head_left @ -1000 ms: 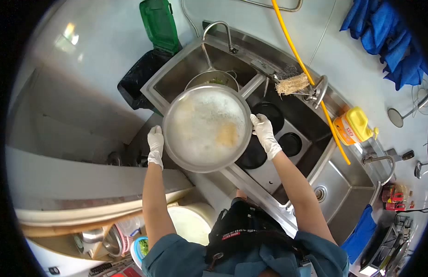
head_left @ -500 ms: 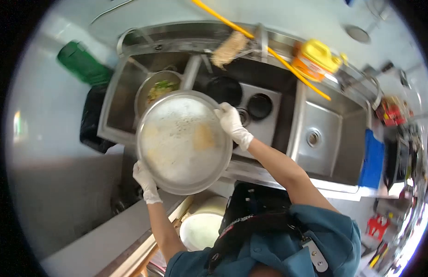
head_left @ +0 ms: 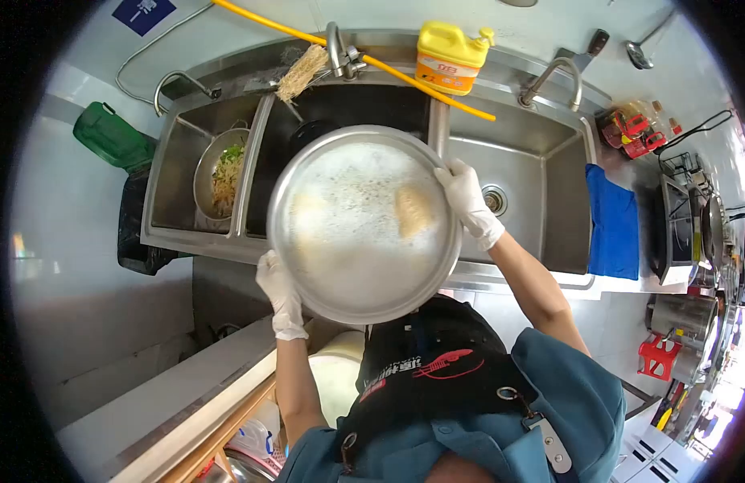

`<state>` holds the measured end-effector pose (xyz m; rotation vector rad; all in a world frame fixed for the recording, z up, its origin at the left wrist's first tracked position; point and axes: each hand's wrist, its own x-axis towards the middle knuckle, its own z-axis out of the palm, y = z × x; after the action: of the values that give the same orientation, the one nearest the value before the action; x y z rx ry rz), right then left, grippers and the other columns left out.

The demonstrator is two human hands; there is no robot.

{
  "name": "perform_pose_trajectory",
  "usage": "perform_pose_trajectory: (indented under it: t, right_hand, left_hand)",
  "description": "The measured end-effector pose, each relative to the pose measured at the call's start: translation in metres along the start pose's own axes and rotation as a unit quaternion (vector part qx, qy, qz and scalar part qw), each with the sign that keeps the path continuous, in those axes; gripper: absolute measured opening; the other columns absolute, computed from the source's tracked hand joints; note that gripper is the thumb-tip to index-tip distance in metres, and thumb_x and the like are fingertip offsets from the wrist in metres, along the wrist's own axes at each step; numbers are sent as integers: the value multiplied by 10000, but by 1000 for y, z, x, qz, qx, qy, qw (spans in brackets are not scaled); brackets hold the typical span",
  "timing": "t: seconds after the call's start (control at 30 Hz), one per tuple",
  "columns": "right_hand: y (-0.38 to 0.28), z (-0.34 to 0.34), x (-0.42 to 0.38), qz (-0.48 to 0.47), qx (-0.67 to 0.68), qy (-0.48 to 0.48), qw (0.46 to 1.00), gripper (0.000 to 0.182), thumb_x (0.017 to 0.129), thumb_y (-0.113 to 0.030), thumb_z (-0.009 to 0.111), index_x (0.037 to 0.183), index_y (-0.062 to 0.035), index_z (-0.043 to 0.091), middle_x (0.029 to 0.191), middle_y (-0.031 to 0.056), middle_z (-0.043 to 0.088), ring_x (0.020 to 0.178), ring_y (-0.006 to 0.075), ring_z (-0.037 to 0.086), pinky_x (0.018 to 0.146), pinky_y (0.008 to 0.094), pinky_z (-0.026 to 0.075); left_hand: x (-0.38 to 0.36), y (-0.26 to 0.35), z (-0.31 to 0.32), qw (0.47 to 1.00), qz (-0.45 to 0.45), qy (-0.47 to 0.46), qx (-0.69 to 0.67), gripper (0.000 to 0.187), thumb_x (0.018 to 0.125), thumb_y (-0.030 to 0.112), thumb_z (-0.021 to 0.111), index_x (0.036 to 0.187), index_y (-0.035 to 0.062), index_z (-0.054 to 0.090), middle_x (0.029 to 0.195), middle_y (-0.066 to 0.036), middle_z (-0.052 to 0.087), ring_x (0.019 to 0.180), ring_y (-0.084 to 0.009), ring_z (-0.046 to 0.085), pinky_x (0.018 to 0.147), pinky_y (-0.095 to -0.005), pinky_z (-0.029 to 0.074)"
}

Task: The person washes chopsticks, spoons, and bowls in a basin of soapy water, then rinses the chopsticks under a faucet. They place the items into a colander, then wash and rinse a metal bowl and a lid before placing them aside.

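A wide round metal basin [head_left: 364, 310] hangs between my two hands, overlapping the front of the middle sink [head_left: 372, 101] in this view. Cloudy, foamy liquid [head_left: 348, 193] fills it, with a tan piece [head_left: 413, 211] showing on the right side. My left hand [head_left: 280, 294], in a white glove, grips the rim at the lower left. At the upper right of the rim, my gloved right hand [head_left: 469, 201] is closed on the edge, its thumb side over the top. Both hands' undersides are hidden.
A metal bowl of noodle-like strands and greens [head_left: 220, 173] sits in the left sink. Behind the sinks are a faucet [head_left: 336, 52], a straw-coloured brush [head_left: 302, 72], a yellow hose [head_left: 388, 71] and a yellow jug [head_left: 451, 56]. A blue cloth [head_left: 612, 221] drapes at the right sink's edge.
The basin and both my hands have moved right along the sinks, from in front of the left divider to the middle sink. The view has turned right too. Both hands keep their hold.
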<state>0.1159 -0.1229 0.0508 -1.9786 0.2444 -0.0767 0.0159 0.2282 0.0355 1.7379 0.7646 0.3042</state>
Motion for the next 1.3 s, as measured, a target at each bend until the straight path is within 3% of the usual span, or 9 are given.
perform_pose_trajectory:
  t: [0.07,0.3,0.47,0.87,1.07,1.17,1.2,1.23,1.3]
  right_hand:
    - [21,-34,-8,-22,-4,34,999,217,807,-182,609,792,32,578,651,175,562,616,233,544,618,366,442]
    - [76,-118,-27,49,31,35,998,239,824,-152,605,709,34,508,598,82,494,592,138,426,563,340,391]
    - [102,-135,-30,65,97,54,992,184,852,-140,597,807,38,579,660,21,544,622,98,453,563,280,405]
    - [101,-156,-27,121,104,-92,983,312,898,-266,592,967,36,628,761,22,612,678,90,500,622,258,438]
    - [96,-159,-27,129,103,-98,981,361,919,-283,563,1086,33,615,862,55,640,774,98,530,690,243,450]
    - [82,-165,-30,133,100,-97,981,377,930,-295,545,1109,31,609,876,56,641,797,95,538,711,238,452]
    - [86,-162,-27,111,126,-91,982,397,936,-311,530,1139,23,600,900,56,647,807,92,550,717,238,462]
    - [89,-164,-28,95,115,-79,986,377,937,-324,523,1051,19,630,804,28,630,712,84,540,636,226,451]
    - [99,-167,-23,99,72,-76,990,357,938,-339,515,928,-5,639,685,-3,572,600,75,494,547,214,410]
  left_hand:
    - [-25,-4,25,999,4,-26,-44,236,949,142,458,952,-50,595,851,-43,609,750,-117,536,685,-262,446]
    - [-90,-3,86,997,15,-67,-45,227,949,146,473,914,-44,594,796,-15,578,711,-85,495,648,-231,418]
    - [-111,-7,107,997,8,-51,-50,226,954,148,470,880,-35,581,771,-10,573,677,-84,488,620,-233,415]
    - [-132,-21,102,999,35,-9,25,255,948,166,460,867,-53,563,738,-76,575,679,-143,483,636,-302,422]
    - [-127,-31,90,998,-11,-40,52,270,942,188,479,913,-53,596,799,-87,608,722,-147,516,682,-290,436]
    - [-130,-25,87,999,-8,-33,28,278,954,228,485,870,-16,588,759,-10,568,685,-93,485,619,-242,419]
    - [-132,-18,85,999,-12,-39,34,283,948,237,495,955,-27,597,811,-55,600,736,-126,521,681,-259,433]
    - [-131,-14,84,998,-15,-47,38,317,942,246,505,1040,-37,607,863,-101,632,787,-159,558,743,-276,447]
    - [-118,-25,76,998,17,-28,46,334,942,266,509,1034,-42,603,864,-90,634,751,-145,557,697,-277,455]
